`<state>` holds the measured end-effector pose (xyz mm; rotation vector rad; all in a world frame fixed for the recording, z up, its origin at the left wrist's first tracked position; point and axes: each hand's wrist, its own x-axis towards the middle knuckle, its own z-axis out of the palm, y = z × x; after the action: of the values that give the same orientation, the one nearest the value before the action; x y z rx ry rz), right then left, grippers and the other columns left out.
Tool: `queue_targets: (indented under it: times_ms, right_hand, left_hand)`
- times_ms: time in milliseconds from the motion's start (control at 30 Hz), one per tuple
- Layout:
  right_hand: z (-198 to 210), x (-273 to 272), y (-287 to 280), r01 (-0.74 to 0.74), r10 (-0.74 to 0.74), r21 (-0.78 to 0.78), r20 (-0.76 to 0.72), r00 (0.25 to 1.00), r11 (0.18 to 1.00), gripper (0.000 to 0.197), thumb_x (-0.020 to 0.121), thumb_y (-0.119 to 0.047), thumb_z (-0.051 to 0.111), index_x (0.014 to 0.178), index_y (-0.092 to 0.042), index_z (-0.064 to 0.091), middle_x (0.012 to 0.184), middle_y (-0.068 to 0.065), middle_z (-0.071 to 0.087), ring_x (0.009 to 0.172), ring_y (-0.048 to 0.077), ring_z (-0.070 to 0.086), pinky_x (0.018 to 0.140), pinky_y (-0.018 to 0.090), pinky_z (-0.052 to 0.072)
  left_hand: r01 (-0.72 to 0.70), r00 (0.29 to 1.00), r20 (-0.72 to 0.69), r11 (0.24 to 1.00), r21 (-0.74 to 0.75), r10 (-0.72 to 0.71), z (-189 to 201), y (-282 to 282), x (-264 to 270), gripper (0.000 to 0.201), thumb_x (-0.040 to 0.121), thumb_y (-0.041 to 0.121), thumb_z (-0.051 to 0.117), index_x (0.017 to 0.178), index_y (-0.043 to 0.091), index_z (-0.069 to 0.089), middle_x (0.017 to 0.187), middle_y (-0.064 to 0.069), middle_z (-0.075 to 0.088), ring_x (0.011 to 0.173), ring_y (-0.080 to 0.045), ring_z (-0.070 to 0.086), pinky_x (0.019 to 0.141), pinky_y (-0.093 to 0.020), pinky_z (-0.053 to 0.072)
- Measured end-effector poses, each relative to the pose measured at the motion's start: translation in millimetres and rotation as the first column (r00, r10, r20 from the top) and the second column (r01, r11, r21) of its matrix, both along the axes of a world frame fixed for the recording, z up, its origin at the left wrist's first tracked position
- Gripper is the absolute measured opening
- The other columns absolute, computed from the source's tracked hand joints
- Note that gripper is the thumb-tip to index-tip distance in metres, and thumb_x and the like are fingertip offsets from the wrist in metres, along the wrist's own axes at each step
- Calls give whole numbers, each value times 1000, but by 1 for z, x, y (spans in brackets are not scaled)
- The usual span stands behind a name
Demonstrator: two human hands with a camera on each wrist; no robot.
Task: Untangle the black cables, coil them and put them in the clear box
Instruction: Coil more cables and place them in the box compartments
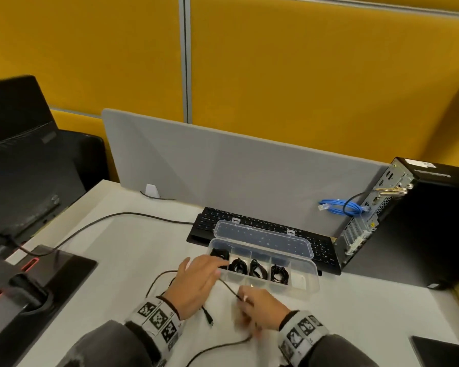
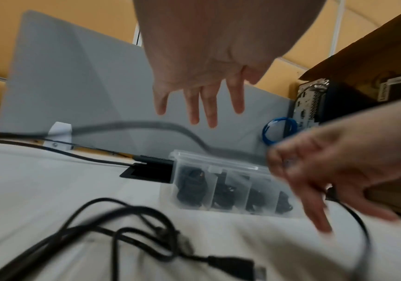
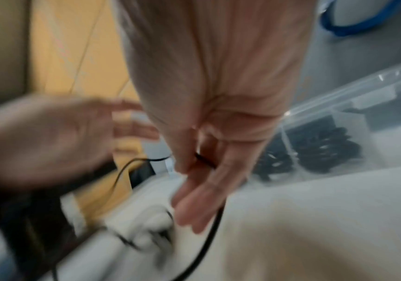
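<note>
The clear box (image 1: pixel 306 280) lies open on the white desk, its lid (image 1: pixel 263 238) tilted back; several compartments hold coiled black cables (image 1: pixel 255 268). A loose black cable (image 1: pixel 227 286) runs between my hands and trails over the desk to a plug (image 1: pixel 209 319). My right hand (image 1: pixel 247 300) pinches this cable (image 3: pixel 204 161) between thumb and fingers just in front of the box. My left hand (image 1: pixel 196 279) hovers by the box's left end with fingers (image 2: pixel 209 106) spread and straight, holding nothing. More tangled cable (image 2: pixel 134 228) lies under the left wrist. Both wrist views are blurred.
A black keyboard (image 1: pixel 217 215) sits right behind the box, and a black PC tower (image 1: pixel 421 221) stands at the right with a blue cable coil (image 1: pixel 339 206). A monitor (image 1: pixel 19 160) and its base (image 1: pixel 51 276) fill the left. A grey divider (image 1: pixel 223 168) closes the back.
</note>
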<state>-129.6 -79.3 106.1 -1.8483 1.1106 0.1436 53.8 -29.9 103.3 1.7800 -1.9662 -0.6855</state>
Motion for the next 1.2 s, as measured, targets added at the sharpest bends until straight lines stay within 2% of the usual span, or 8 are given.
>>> queue_targets:
  times_ms: [167,300,467,633,700,800,900,1200]
  right_hand:
    - [90,-9,-2,200,-236,127,475,848,972,18,95,-25,50,94,-11,62,56,-10,51,48,5,47,53,21,50]
    - [140,-66,-22,362,-223,-525,310,924,770,23,88,-38,57,75,-23,67,64,-12,61,58,-5,55,57,10,40]
    - [163,-151,-35,373,-541,-755,30,841,539,38,87,-45,56,61,-18,61,55,0,54,53,13,51,50,26,36]
    - [141,-171,-32,36,-766,-920,-303,567,391,36,86,-54,52,105,-26,63,96,2,64,97,24,57,77,38,46]
    - [135,-142,-22,18,-645,-946,-206,736,323,39,86,-44,59,119,-24,60,108,6,62,104,30,54,81,46,41]
    - [124,-73,10,67,-245,-848,-76,967,526,42,96,-41,31,137,-35,39,126,-11,50,122,12,40,101,39,26]
    - [120,-28,35,193,-50,-469,300,952,862,23,101,-33,31,114,-31,50,100,-12,59,94,1,52,87,26,39]
    - [139,-72,0,471,-202,-531,485,851,705,24,99,-22,39,80,-23,54,62,-2,46,49,3,38,52,16,35]
  left_hand:
    - [-15,952,-306,999,51,30,34,-4,0,24,91,36,54,114,34,54,94,11,61,80,1,53,78,-23,46]
    - [-19,963,-268,999,32,27,61,-3,30,29,94,32,50,69,22,60,49,18,48,47,2,42,51,-14,33]
    - [-151,956,-241,986,77,165,67,-4,76,35,92,38,51,61,20,52,48,9,41,50,-3,36,53,-16,32]
    - [-91,977,-193,996,12,91,79,-7,56,34,92,36,50,63,20,51,59,7,42,56,-6,36,57,-19,31]
    - [-3,990,-141,1000,-30,-1,86,-7,29,33,93,38,49,64,22,50,56,14,47,54,-1,39,56,-16,32]
    - [135,975,-167,987,-85,-147,95,-7,-18,30,93,39,49,65,29,51,59,15,52,56,-1,44,58,-15,34]
    - [198,918,-319,969,-148,-236,106,-4,-52,23,95,27,50,74,27,61,65,16,60,63,1,51,64,-18,41]
    - [78,921,-387,996,48,-53,92,7,-21,29,98,28,37,75,25,53,60,4,43,52,-2,39,56,-17,34]
